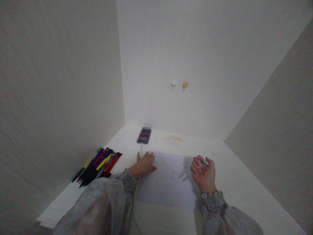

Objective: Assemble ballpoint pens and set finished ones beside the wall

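A white sheet of paper [168, 181] lies on the white table [239, 182] in front of me. My left hand [144, 164] rests flat on the sheet's left edge, fingers stretched out. My right hand [204, 173] sits at the sheet's right edge, palm up, fingers curled around a clear pen [194, 171] whose tip points left toward the paper.
A pile of several pens [99, 164] with black, red, yellow and blue barrels lies at the left of the table by the wall. A dark blurred object [144, 135] sits behind the paper. Two hooks [179, 85] hang on the back wall. Walls close in on three sides.
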A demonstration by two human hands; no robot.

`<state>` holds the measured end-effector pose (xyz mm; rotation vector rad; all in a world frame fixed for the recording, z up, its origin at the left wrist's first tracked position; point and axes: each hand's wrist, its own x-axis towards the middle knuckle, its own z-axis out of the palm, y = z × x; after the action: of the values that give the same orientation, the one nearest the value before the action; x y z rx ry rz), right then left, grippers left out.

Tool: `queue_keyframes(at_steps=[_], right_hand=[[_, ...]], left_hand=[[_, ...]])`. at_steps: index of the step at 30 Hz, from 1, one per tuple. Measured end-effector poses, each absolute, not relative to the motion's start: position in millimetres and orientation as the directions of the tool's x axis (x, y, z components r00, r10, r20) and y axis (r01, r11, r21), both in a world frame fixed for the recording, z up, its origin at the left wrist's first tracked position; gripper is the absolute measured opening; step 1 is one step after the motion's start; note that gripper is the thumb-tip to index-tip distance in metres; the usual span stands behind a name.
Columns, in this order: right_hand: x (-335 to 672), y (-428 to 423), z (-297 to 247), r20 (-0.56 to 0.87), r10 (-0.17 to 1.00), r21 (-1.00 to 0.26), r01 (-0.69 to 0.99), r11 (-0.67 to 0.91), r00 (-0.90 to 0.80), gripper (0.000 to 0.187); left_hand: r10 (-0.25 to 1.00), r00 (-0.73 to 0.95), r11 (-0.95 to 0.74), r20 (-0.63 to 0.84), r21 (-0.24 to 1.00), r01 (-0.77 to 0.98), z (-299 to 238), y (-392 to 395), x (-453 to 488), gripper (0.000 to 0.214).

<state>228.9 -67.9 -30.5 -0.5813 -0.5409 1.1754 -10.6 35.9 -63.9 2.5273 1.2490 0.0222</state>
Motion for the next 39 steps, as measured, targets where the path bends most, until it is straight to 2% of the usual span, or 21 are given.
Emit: queue_keyframes(at_steps=[5, 17, 19, 22, 25, 28, 33, 39], right_hand=[[230, -67, -33, 0.057, 0.953, -0.632, -0.728, 0.265, 0.298, 0.023], [217, -63, -25, 0.05, 0.939, -0.735, -0.624, 0.265, 0.34, 0.033], [208, -63, -26, 0.058, 0.948, -0.813, -0.537, 0.226, 0.312, 0.033], [192, -66, -31, 0.071, 0.962, -0.951, -0.273, 0.145, 0.263, 0.05], [179, -69, -35, 0.09, 0.972, -0.992, -0.067, 0.107, 0.216, 0.046], [172, -69, -34, 0.128, 0.978, -0.992, 0.019, 0.127, 0.166, 0.036], [171, -66, -40, 0.234, 0.953, -0.933, 0.319, 0.165, 0.193, 0.024], [170, -66, -50, 0.259, 0.966, -0.819, 0.535, 0.208, 0.02, 0.021]], left_hand=[[0.777, 0.617, -0.567, -0.121, 0.291, 0.771, -60, 34, -11, 0.062], [0.723, 0.668, -0.603, -0.178, 0.309, 0.735, -46, 29, -16, 0.09], [0.721, 0.669, -0.604, -0.182, 0.31, 0.735, -46, 29, -16, 0.092], [0.727, 0.66, -0.595, -0.188, 0.306, 0.743, -47, 29, -16, 0.094], [0.729, 0.659, -0.593, -0.186, 0.312, 0.743, -48, 29, -15, 0.094], [0.732, 0.658, -0.59, -0.175, 0.32, 0.741, -47, 29, -15, 0.094], [0.736, 0.653, -0.585, -0.18, 0.316, 0.747, -46, 28, -15, 0.091], [0.742, 0.648, -0.584, -0.172, 0.307, 0.751, -49, 30, -15, 0.086]])
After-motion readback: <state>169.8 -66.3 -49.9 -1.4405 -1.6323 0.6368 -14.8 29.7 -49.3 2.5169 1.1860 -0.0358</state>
